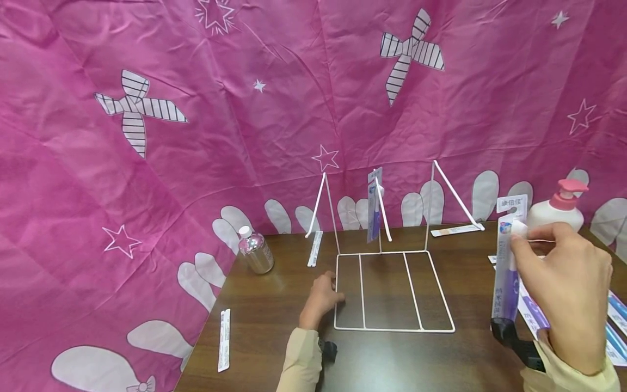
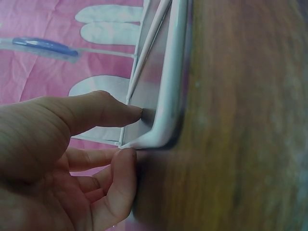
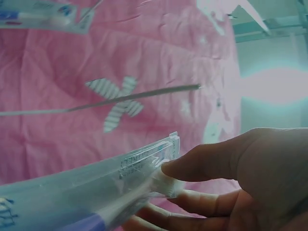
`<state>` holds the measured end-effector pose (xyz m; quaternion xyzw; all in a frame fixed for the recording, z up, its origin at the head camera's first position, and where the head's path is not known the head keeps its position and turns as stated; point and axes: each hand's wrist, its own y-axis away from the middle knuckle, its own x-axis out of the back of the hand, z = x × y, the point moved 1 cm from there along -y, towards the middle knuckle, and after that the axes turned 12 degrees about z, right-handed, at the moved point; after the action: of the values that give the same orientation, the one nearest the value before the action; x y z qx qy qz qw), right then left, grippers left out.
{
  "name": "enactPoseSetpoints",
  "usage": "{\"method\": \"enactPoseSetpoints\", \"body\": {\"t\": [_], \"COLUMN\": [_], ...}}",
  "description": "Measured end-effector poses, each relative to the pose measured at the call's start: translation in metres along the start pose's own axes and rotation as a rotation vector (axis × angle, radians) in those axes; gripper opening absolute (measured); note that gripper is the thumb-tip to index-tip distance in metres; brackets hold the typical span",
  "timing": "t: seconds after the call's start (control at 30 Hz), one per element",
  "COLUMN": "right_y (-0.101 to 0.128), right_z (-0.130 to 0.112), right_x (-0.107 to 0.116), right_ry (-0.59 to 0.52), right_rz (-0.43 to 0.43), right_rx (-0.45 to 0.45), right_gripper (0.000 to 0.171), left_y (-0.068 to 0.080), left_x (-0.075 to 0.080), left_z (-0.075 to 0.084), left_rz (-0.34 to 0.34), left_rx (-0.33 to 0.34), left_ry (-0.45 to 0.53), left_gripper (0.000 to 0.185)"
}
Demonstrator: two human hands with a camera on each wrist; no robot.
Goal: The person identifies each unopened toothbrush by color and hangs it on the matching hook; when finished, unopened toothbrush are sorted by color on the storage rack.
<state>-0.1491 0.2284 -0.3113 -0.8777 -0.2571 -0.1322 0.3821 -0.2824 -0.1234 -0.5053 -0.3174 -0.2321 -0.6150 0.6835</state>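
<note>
The right hand is pinching an upright toothbrush pack, right of the wire rack. The left hand, fingers relaxed, is pressing the rack's near-left corner on the table.

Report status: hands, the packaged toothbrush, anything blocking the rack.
Left hand presses the white wire rack at its front-left corner. Right hand pinches a purple-and-white packaged toothbrush, raised. One matching pack hangs on the middle hook; outer hooks bare.

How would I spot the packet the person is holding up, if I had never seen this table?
Start at the white wire rack in the middle of the dark wooden table, then look right, just before the pink-capped pump bottle. The toothbrush packet stands upright there, pinched near its top by the right hand. Unlike the one hanging on the rack, it is off the hooks.
</note>
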Motion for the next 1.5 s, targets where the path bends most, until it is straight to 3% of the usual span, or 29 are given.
{"method": "enactPoseSetpoints", "body": {"t": [0.2, 0.33, 0.57, 0.7, 0.8, 1.03, 1.5], "right_y": [0.011, 0.018, 0.029, 0.035, 0.04, 0.05, 0.069], "right_z": [-0.01, -0.015, -0.022, -0.03, -0.039, -0.063, -0.09], "right_x": [0.011, 0.016, 0.021, 0.023, 0.023, 0.017, 0.006], "right_ry": [-0.147, -0.239, -0.224, -0.276, -0.342, -0.416, -0.52], "right_rz": [0.135, 0.135, 0.107, 0.115, 0.125, 0.064, -0.086], "right_rx": [-0.094, -0.167, -0.215, -0.131, -0.009, 0.179, 0.222], "right_gripper": [0.025, 0.023, 0.037, 0.042, 0.048, 0.055, 0.057], "left_y": [0.0, 0.0, -0.001, -0.001, -0.001, -0.001, 0.0], "left_x": [0.0, 0.001, 0.001, 0.002, 0.001, 0.0, 0.0], "left_z": [0.0, 0.001, 0.0, 0.0, -0.001, -0.001, -0.002], "left_rz": [0.0, 0.001, -0.003, -0.001, -0.005, -0.012, 0.01], "left_rx": [0.003, 0.007, 0.015, 0.014, 0.014, 0.017, 0.001], "left_ry": [-0.012, -0.024, -0.029, -0.025, -0.006, 0.009, 0.008], "left_gripper": [0.057, 0.058, 0.057, 0.056, 0.054, 0.054, 0.053]}}
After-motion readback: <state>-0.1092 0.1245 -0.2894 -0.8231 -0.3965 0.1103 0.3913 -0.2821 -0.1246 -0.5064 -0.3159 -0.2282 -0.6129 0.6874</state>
